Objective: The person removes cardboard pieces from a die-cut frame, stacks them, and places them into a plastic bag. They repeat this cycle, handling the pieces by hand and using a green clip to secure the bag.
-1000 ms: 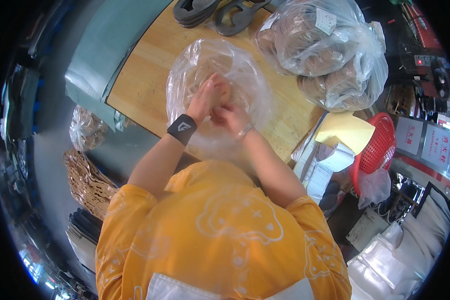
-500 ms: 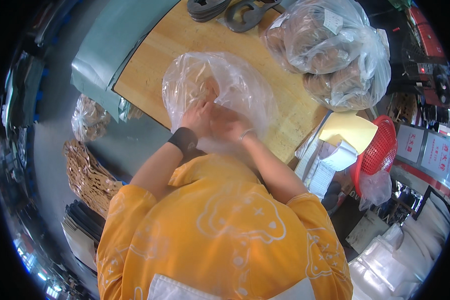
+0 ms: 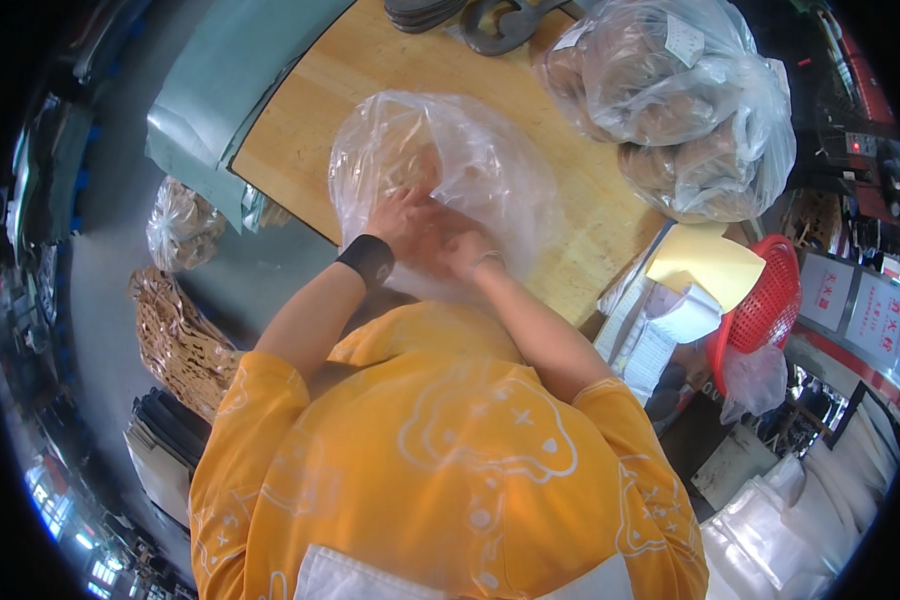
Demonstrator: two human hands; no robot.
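"Where are those hands now?"

"At the near side of a crumpled, clear plastic bag (image 3: 505, 175) on the yellowish wooden desk (image 3: 595, 235). The left hand (image 3: 396, 217) touches a reddish-brown piece (image 3: 433, 236) there; the right hand (image 3: 466, 252) curls beside it. Whether either grip is closed on it, I can't tell."

"Anything changed?"

"A second ago the left hand reached farther into the bag's middle; it's since come down toward the orange-yellow shirt (image 3: 450, 420)."

Orange shirt (image 3: 450, 420) with white line drawings, whitish bag (image 3: 505, 190), black wristband (image 3: 370, 259), red basket (image 3: 767, 295)
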